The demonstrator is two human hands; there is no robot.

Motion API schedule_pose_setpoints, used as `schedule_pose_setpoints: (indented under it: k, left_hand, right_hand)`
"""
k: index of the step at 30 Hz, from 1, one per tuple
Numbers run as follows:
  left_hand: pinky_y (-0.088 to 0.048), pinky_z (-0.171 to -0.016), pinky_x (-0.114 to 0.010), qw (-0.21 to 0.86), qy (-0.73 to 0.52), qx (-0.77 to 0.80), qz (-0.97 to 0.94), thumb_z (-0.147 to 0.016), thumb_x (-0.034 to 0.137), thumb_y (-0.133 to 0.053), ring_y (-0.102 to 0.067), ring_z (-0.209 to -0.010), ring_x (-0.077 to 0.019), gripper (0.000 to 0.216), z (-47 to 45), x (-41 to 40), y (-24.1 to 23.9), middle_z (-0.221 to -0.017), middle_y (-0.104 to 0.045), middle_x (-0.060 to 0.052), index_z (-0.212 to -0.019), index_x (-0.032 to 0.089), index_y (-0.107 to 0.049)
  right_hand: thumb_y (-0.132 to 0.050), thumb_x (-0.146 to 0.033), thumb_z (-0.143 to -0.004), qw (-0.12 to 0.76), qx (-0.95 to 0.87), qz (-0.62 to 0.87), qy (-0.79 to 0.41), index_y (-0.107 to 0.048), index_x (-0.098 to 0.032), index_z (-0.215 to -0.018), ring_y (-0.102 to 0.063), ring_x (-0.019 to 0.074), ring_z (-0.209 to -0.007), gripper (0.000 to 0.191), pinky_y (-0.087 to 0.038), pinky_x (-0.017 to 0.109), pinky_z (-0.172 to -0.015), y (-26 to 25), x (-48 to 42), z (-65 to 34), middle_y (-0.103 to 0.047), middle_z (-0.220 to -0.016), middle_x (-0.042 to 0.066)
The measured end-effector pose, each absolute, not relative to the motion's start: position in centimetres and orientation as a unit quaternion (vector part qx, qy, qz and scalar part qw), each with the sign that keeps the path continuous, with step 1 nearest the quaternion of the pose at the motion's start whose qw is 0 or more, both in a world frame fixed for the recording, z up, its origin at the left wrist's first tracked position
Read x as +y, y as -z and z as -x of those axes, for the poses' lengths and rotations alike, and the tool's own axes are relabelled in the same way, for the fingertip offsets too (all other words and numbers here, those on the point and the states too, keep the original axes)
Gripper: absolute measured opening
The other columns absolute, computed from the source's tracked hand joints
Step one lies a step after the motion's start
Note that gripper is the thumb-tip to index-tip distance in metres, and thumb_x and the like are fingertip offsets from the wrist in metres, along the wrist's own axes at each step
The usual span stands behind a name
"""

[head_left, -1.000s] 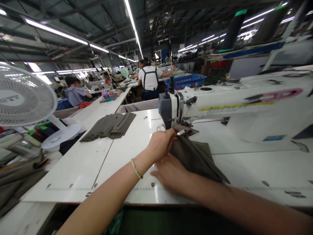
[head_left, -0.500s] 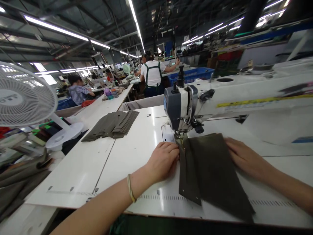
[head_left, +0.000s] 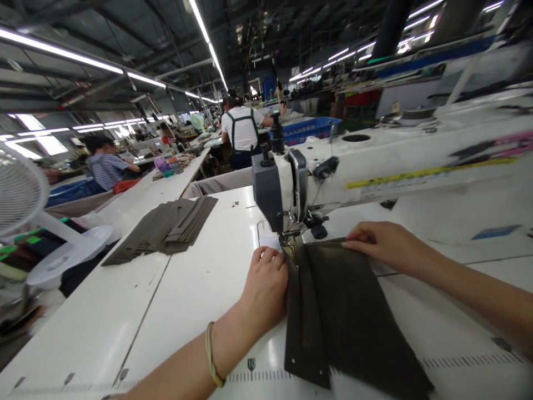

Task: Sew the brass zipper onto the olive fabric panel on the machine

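Observation:
A dark olive fabric panel [head_left: 353,316] lies under the presser foot of a white and grey sewing machine [head_left: 272,191]. Along its left side runs a narrow strip [head_left: 306,333] with a lengthwise slit and small pale dots at the bottom end. My left hand [head_left: 266,283], a band on its wrist, is closed at the strip's left edge, just in front of the needle area; its fingertips are partly hidden. With thumb and fingers, my right hand [head_left: 383,244] pinches the panel's far right corner. The needle's tip is too small to make out.
A fanned stack of similar olive pieces [head_left: 162,228] lies on the white table [head_left: 212,294], left of the machine. A white fan [head_left: 70,253] stands at the left. Beyond are a blue crate [head_left: 308,129] and co-workers, one in a white shirt [head_left: 244,130].
My right hand has moved from the panel's right side up to its far corner and now pinches it. My left hand stays beside the strip. The view has shifted right.

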State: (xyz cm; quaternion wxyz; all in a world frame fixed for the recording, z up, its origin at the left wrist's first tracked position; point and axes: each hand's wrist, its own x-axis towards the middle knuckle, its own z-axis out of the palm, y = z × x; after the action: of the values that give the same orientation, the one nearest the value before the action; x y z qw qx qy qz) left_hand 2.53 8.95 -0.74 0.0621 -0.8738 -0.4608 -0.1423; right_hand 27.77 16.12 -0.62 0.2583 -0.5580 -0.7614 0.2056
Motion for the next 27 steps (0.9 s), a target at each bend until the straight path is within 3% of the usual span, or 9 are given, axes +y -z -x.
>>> schedule_pose_setpoints:
  k: [5,10,12,15,18,27]
  left_hand:
    - [-0.04,-0.085,-0.043,0.06,0.149,-0.46,0.873,-0.067,0.014,-0.054,-0.05,-0.084,-0.0246,0.003,-2.6,9.1,0.8,-0.08,-0.058,-0.01,-0.068,0.014,-0.056]
    - [-0.04,-0.086,-0.044,0.037,0.197,-0.462,0.864,-0.073,0.015,-0.05,-0.051,-0.085,-0.0233,0.004,-2.5,8.9,1.1,-0.085,-0.059,-0.008,-0.073,0.015,-0.054]
    - [-0.041,-0.085,-0.043,0.022,0.228,-0.476,0.849,-0.075,0.015,-0.049,-0.051,-0.085,-0.0227,0.004,-2.4,8.8,1.4,-0.088,-0.058,-0.008,-0.077,0.015,-0.053]
    - [-0.045,-0.083,-0.041,0.016,0.286,-0.502,0.816,-0.074,0.013,-0.05,-0.052,-0.092,-0.0238,0.017,-2.1,8.7,1.8,-0.099,-0.056,-0.011,-0.091,0.013,-0.052]
    - [-0.048,-0.086,-0.04,0.017,0.293,-0.483,0.825,-0.075,0.011,-0.05,-0.052,-0.101,-0.0247,0.027,-1.8,8.9,2.1,-0.11,-0.055,-0.013,-0.102,0.013,-0.053]
    - [-0.053,-0.084,-0.038,0.069,0.26,-0.365,0.891,-0.085,0.011,-0.048,-0.061,-0.096,-0.0235,0.018,-1.7,10.2,2.2,-0.105,-0.065,-0.012,-0.096,0.011,-0.061]
  right_hand:
    - [-0.043,-0.034,-0.082,0.242,-0.822,0.515,-0.029,-0.054,-0.021,-0.069,-0.056,0.0174,-0.06,0.022,-0.042,0.029,-0.057,1.1,17.2,-28.0,-0.061,-0.067,0.003]
    - [-0.041,-0.025,-0.084,0.222,-0.841,0.484,0.092,-0.055,-0.016,-0.07,-0.055,0.0256,-0.075,0.022,-0.043,0.038,-0.066,0.5,15.9,-26.0,-0.058,-0.075,0.011]
    - [-0.039,-0.023,-0.088,0.247,-0.859,0.423,0.15,-0.058,-0.014,-0.075,-0.056,0.0245,-0.076,0.025,-0.045,0.039,-0.07,0.3,14.2,-24.1,-0.06,-0.078,0.011]
    - [-0.037,-0.021,-0.091,0.311,-0.884,0.328,0.119,-0.061,-0.01,-0.096,-0.06,0.0211,-0.092,0.028,-0.049,0.035,-0.083,1.3,12.0,-21.3,-0.065,-0.098,0.012]
    - [-0.033,-0.016,-0.091,0.294,-0.9,0.309,0.092,-0.056,-0.002,-0.114,-0.054,0.022,-0.111,0.035,-0.046,0.037,-0.095,2.9,11.5,-20.1,-0.058,-0.119,0.016]
    - [-0.033,-0.014,-0.09,0.258,-0.917,0.294,0.074,-0.056,0.001,-0.114,-0.051,0.0235,-0.115,0.037,-0.043,0.037,-0.098,3.0,12.4,-20.9,-0.056,-0.121,0.019]
